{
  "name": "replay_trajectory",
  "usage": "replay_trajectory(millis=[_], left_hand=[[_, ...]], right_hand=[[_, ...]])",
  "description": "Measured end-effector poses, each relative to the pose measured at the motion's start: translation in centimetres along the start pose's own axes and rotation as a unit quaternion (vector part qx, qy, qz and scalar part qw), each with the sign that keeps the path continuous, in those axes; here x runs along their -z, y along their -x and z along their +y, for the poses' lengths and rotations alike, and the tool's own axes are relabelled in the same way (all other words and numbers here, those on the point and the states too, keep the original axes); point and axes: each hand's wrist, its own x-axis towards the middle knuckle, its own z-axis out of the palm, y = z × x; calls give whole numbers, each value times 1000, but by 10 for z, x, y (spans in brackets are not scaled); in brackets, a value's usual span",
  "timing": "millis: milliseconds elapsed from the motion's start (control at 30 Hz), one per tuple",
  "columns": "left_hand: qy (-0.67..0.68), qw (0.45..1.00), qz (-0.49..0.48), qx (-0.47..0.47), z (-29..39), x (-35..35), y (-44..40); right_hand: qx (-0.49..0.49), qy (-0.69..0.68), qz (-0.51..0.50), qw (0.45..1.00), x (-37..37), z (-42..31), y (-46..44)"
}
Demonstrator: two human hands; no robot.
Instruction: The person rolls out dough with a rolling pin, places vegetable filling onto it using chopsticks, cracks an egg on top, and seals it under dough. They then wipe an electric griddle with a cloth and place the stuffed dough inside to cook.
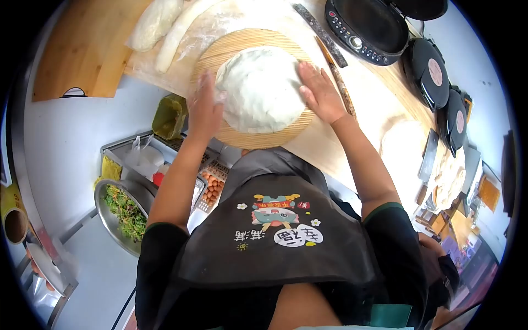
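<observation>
A large round of pale dough (261,88) lies on a round slatted wooden board (275,137) at the worktable's near edge. My left hand (206,107) is at the dough's left side, held edge-on and slightly blurred, with the thumb toward the dough. On the opposite side, my right hand (322,93) has its fingers stretched out and its thumb by the dough's rim. Neither hand grips anything. A thin wooden rolling pin (336,77) and a dark flat bar (320,34) lie to the right of the board.
Dough rolls (187,33) lie at upper left. An open electric griddle (368,27) stands at upper right, with closed round cookers (432,71) beyond. A cleaver (428,157) lies on the right. Below left are a bowl of chopped greens (125,209) and eggs (212,188). Another person's arm (432,245) shows at lower right.
</observation>
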Motion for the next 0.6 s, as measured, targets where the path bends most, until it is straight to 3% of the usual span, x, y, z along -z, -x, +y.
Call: replay_trajectory(millis=[100, 200, 233, 333, 433, 533, 600], left_hand=[[-49, 997, -50, -41, -9, -21, -19], [-22, 995, -93, 4, -10, -28, -22], [-7, 994, -107, 32, -10, -23, -27], [184, 981, -52, 28, -25, -19, -58], [55, 996, -48, -52, 8, -17, -94], [-46, 985, -98, -133, -5, -58, -96], [-7, 986, -124, -107, -18, -64, -99]], right_hand=[[17, 62, 0, 998, -9, -1, 1], [-40, -75, -48, 995, 3, 5, -5], [-73, -196, -28, 978, 3, 10, -10], [-102, -225, 65, 967, 23, 4, -17], [-74, -182, 92, 976, 30, -1, -9], [-79, -199, 96, 972, 28, -2, 18], [-83, -196, 106, 971, 35, -7, 41]])
